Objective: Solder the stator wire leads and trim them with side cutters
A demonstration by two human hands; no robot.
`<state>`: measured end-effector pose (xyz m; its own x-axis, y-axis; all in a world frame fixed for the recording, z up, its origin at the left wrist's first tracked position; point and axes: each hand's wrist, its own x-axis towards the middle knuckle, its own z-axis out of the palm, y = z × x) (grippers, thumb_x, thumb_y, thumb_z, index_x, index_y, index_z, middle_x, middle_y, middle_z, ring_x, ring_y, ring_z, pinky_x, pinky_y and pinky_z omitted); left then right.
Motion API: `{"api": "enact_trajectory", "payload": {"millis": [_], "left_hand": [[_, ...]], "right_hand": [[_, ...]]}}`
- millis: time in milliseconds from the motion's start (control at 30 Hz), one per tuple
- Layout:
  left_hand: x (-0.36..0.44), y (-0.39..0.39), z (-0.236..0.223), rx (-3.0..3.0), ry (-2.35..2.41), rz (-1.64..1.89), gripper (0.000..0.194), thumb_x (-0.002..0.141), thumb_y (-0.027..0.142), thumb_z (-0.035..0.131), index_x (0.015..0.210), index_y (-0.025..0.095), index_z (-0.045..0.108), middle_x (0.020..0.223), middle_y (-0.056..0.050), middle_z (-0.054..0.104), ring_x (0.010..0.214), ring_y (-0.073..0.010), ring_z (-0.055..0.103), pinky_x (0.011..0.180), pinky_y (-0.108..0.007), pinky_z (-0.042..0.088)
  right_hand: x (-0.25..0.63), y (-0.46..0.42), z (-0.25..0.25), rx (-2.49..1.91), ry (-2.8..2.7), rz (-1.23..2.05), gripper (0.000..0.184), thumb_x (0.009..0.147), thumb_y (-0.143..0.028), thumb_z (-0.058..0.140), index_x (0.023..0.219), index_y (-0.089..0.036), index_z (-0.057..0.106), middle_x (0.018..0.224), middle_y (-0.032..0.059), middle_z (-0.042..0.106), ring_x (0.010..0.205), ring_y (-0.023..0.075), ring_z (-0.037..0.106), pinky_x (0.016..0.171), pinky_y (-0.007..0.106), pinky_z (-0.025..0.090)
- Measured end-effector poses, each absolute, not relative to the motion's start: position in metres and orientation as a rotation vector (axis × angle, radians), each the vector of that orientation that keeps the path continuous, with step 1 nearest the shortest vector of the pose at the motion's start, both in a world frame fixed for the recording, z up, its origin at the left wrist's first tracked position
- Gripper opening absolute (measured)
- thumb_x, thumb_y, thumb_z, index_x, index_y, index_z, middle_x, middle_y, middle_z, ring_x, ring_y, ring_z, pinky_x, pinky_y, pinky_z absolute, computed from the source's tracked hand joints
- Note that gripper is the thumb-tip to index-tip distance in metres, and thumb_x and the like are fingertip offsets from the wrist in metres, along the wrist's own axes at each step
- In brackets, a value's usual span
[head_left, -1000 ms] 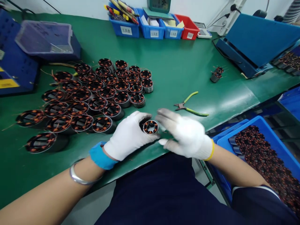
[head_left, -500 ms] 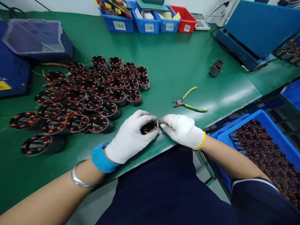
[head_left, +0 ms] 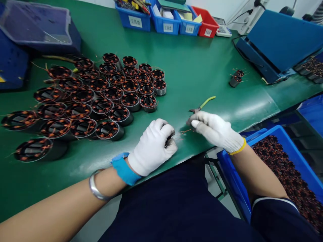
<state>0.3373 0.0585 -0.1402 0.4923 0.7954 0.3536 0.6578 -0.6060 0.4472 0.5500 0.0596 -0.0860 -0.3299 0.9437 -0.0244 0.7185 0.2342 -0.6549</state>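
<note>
My left hand (head_left: 153, 148), in a white glove, is closed around a stator (head_left: 169, 138), a dark steel ring with copper windings. Most of this stator is hidden by the fingers. To its right my right hand (head_left: 214, 129), also gloved, has its thumb and fingers pressed together. Thin copper wire (head_left: 186, 131) stretches from the stator to these fingertips, which appear to pinch it. Just beyond the right hand lie diagonal cutters (head_left: 207, 101) with yellow-green handles, one handle covered by the hand. Several stators (head_left: 130, 101) with loose wire ends stand grouped on the left.
The green table (head_left: 191, 64) carries blue tool bins (head_left: 136, 22) and a red bin (head_left: 205, 23) at the back. Two stators (head_left: 235, 80) stand near a blue machine (head_left: 277, 43). A blue crate (head_left: 290, 144) full of stators sits low at right.
My right hand has moved right and slightly up, away from the stator, and now partly covers the cutters. The left hand has turned the stator so its opening faces right. The view has shifted slightly.
</note>
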Motion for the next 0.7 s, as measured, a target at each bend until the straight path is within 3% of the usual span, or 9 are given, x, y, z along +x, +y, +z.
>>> {"api": "enact_trajectory", "payload": {"millis": [67, 133, 200, 300, 433, 567, 700], "left_hand": [[0.336, 0.059, -0.141, 2.491, 1.230, 0.793, 0.009, 0.076, 0.016, 0.049, 0.083, 0.021, 0.052, 0.093, -0.008, 0.051, 0.088, -0.0236, 0.052, 0.080, -0.039, 0.049], [0.336, 0.059, -0.142, 2.501, 1.231, 0.801, 0.009, 0.077, 0.016, 0.049, 0.084, 0.021, 0.052, 0.094, -0.008, 0.051, 0.088, -0.0240, 0.051, 0.079, -0.040, 0.049], [0.336, 0.059, -0.142, 2.509, 1.240, 0.798, 0.008, 0.077, 0.018, 0.049, 0.084, 0.021, 0.051, 0.094, -0.009, 0.050, 0.088, -0.0245, 0.051, 0.078, -0.040, 0.049], [0.338, 0.059, -0.142, 2.502, 1.245, 0.796, 0.006, 0.077, 0.021, 0.049, 0.082, 0.020, 0.051, 0.092, -0.009, 0.049, 0.087, -0.0254, 0.051, 0.077, -0.041, 0.049], [0.338, 0.057, -0.142, 2.478, 1.263, 0.835, 0.006, 0.077, 0.019, 0.047, 0.083, 0.020, 0.049, 0.090, -0.009, 0.050, 0.088, -0.0262, 0.052, 0.078, -0.042, 0.048], [0.332, 0.055, -0.144, 2.357, 1.227, 0.909, 0.033, 0.071, 0.019, 0.053, 0.103, 0.017, 0.047, 0.097, -0.010, 0.052, 0.092, -0.0262, 0.055, 0.084, -0.045, 0.049], [0.323, 0.059, -0.140, 2.062, 1.068, 0.878, 0.063, 0.070, 0.026, 0.058, 0.129, 0.016, 0.037, 0.125, -0.016, 0.050, 0.111, -0.0288, 0.055, 0.096, -0.049, 0.046]], "right_hand": [[0.552, 0.068, -0.082, -1.491, -2.124, 0.710, 0.036, 0.093, -0.035, 0.044, 0.119, -0.016, 0.060, 0.117, 0.0093, 0.063, 0.099, 0.0202, 0.060, 0.082, 0.033, 0.047], [0.548, 0.079, -0.081, -1.449, -2.206, 0.857, 0.040, 0.090, -0.042, 0.051, 0.121, -0.019, 0.060, 0.119, 0.0077, 0.063, 0.101, 0.0211, 0.061, 0.083, 0.032, 0.049], [0.539, 0.089, -0.082, -1.424, -2.324, 1.184, 0.039, 0.083, -0.049, 0.060, 0.109, -0.020, 0.066, 0.100, 0.0040, 0.070, 0.086, 0.0190, 0.065, 0.071, 0.028, 0.050], [0.524, 0.099, -0.088, -1.384, -2.274, 1.678, 0.031, 0.078, -0.048, 0.068, 0.083, -0.018, 0.068, 0.072, 0.0015, 0.069, 0.064, 0.0146, 0.063, 0.058, 0.023, 0.049], [0.512, 0.100, -0.097, -1.372, -1.893, 2.008, 0.027, 0.076, -0.039, 0.071, 0.075, -0.013, 0.063, 0.063, 0.0025, 0.067, 0.056, 0.0129, 0.063, 0.057, 0.023, 0.053], [0.512, 0.092, -0.106, -1.321, -1.772, 2.013, 0.021, 0.080, -0.031, 0.067, 0.073, -0.012, 0.061, 0.060, 0.0010, 0.065, 0.051, 0.0098, 0.061, 0.055, 0.020, 0.053], [0.518, 0.077, -0.111, -1.203, -1.779, 1.873, 0.017, 0.086, -0.027, 0.060, 0.079, -0.012, 0.062, 0.069, 0.0018, 0.066, 0.058, 0.0095, 0.063, 0.059, 0.020, 0.053]]}}
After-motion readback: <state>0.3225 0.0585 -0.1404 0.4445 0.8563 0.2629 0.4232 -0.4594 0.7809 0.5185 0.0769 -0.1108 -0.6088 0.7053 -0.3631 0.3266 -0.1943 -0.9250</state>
